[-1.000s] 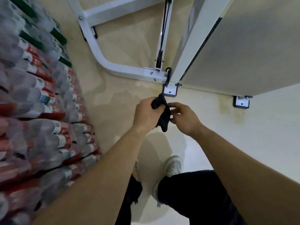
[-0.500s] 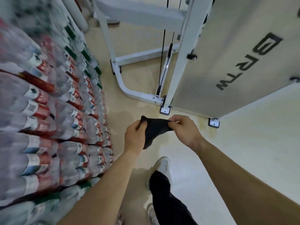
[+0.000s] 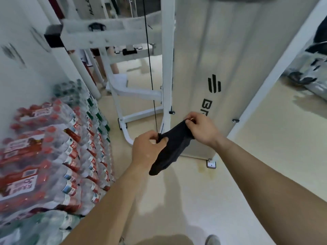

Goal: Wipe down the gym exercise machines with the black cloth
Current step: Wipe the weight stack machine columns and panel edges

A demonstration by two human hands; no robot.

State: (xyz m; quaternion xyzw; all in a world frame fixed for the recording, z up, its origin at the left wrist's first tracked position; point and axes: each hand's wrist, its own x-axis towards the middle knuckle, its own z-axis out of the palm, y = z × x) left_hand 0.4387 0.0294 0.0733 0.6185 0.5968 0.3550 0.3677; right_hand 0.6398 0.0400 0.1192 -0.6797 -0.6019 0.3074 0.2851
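SHOE TO MACHINE: At the bottom edge of the frame, the toe of a grey shoe shows on the pale floor, the rest of it cut off. Two bare forearms reach up from the lower corners to the centre. There the black cloth is held in mid-air, touching nothing but the hands. The left hand pinches one bunched end between thumb and curled fingers. The right hand, higher and to the right, pinches the opposite corner with its fingertips. The cloth stretches between them and its loose end droops toward lower centre.

Filling the left side, shrink-wrapped packs of bottled water with red labels and caps are stacked close beside the left forearm, narrowing the way. Green-capped packs lie behind them.

Just behind the hands stands the exercise machine, with a white upright post and a thin black cable running down beside it. The black lettering on its wide grey side panel is partly hidden by the right hand. A metal foot bracket sits at the panel's lower corner beside a yellowish floor stain.

In the upper left, a white crossbeam and further frames blur together. Silvery bags at the upper right edge are too smeared to identify.
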